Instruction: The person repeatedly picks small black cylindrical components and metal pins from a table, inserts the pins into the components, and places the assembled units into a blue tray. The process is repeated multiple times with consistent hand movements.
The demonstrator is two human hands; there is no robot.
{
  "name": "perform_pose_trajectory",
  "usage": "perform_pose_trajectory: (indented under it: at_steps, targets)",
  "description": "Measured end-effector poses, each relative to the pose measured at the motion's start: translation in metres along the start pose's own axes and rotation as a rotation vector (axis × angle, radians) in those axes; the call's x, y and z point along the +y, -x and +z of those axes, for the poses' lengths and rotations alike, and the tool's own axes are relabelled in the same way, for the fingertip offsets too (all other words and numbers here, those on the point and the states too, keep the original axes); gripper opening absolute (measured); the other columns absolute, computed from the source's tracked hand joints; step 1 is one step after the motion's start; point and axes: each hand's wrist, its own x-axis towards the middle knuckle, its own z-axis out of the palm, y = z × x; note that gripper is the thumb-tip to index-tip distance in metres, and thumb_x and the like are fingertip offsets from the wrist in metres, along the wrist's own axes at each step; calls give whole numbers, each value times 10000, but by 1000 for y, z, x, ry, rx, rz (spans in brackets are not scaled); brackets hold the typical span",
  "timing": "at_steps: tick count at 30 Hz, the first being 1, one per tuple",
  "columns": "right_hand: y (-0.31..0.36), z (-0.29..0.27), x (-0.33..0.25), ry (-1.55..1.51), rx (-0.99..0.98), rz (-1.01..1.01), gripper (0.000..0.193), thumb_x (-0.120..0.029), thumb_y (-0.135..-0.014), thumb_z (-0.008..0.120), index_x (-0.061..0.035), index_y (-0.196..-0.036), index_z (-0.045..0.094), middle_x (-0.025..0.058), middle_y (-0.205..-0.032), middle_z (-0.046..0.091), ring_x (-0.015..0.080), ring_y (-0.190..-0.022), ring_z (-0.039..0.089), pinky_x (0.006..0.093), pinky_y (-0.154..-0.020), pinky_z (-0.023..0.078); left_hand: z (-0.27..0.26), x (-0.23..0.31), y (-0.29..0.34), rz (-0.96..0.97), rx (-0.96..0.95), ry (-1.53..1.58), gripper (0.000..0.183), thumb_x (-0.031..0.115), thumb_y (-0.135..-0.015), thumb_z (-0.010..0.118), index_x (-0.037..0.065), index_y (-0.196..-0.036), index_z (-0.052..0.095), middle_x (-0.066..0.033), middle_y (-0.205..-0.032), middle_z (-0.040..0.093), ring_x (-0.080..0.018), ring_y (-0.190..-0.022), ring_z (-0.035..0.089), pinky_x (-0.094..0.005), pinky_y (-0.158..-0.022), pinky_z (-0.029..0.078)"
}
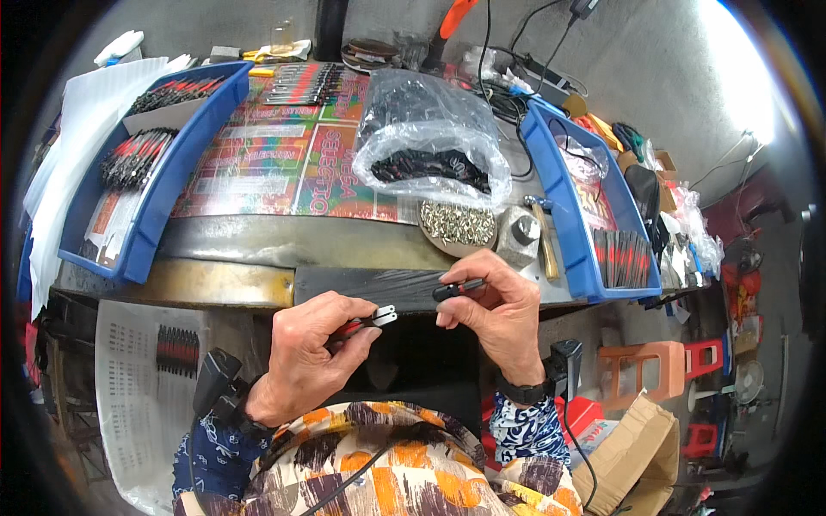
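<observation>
My left hand (314, 348) is closed around a red and black handle with a forked silver metal end (385, 316) sticking out towards the right; two small holes show in the metal. Opposite it, my right hand (503, 314) pinches a small dark black part (449, 291) between thumb and fingers. A gap separates the two pieces, just in front of the bench's near edge. Behind my right hand sits a round dish of small metal pins (458, 222). Farther back, a clear plastic bag (434, 129) lies open with many black parts inside.
Blue trays stand at left (142, 245) and right (594, 273), holding red and black pieces. A wooden-handled hammer (547, 245) lies by the right tray. Rows of similar pieces (301, 84) rest at the back. A white basket (129, 387) is lower left, a cardboard box (632, 447) lower right.
</observation>
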Motion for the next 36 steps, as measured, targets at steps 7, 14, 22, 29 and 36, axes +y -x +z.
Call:
perform_pose_trajectory:
  at_steps: [7, 14, 22, 29, 36]
  targets:
    - [29, 12, 4, -42, 9, 134, 238, 46, -839, 733, 74, -1059, 646, 101, -922, 685, 176, -711, 712, 242, -614, 582, 5, 7, 9, -15, -50, -9, 210, -28, -745, 746, -25, -947, 688, -96, -754, 642, -138, -596, 586, -265, -549, 462]
    - [39, 18, 5, -81, -6, 154, 216, 16, -892, 689, 76, -1093, 636, 132, -877, 693, 188, -706, 714, 259, -621, 584, 9, 9, 16, -21, -74, -3, 228, -33, -740, 754, -28, -958, 685, -90, -754, 632, -132, -584, 575, -260, -526, 455]
    - [42, 19, 9, -149, -39, 164, 225, 5, -907, 674, 80, -1113, 623, 143, -867, 697, 203, -709, 716, 272, -623, 592, 10, 8, 17, 26, -92, -31, 239, -22, -745, 752, -9, -971, 674, -99, -723, 602, -188, -564, 595, -285, -503, 475]
    - [43, 19, 15, -171, -96, 178, 213, -19, -936, 647, 49, -1137, 624, 80, -877, 697, 117, -720, 692, 229, -636, 571, 12, 4, 17, 62, -89, -26, 231, -44, -736, 748, -12, -955, 683, -92, -718, 611, -169, -564, 582, -281, -517, 460]
    - [41, 21, 24, -304, -163, 268, 208, -31, -928, 664, 54, -1117, 639, 80, -860, 696, 118, -724, 689, 236, -650, 578, 12, -1, 19, 77, -118, -31, 220, -41, -739, 744, -12, -948, 683, -111, -748, 641, -205, -594, 621, -295, -532, 478]
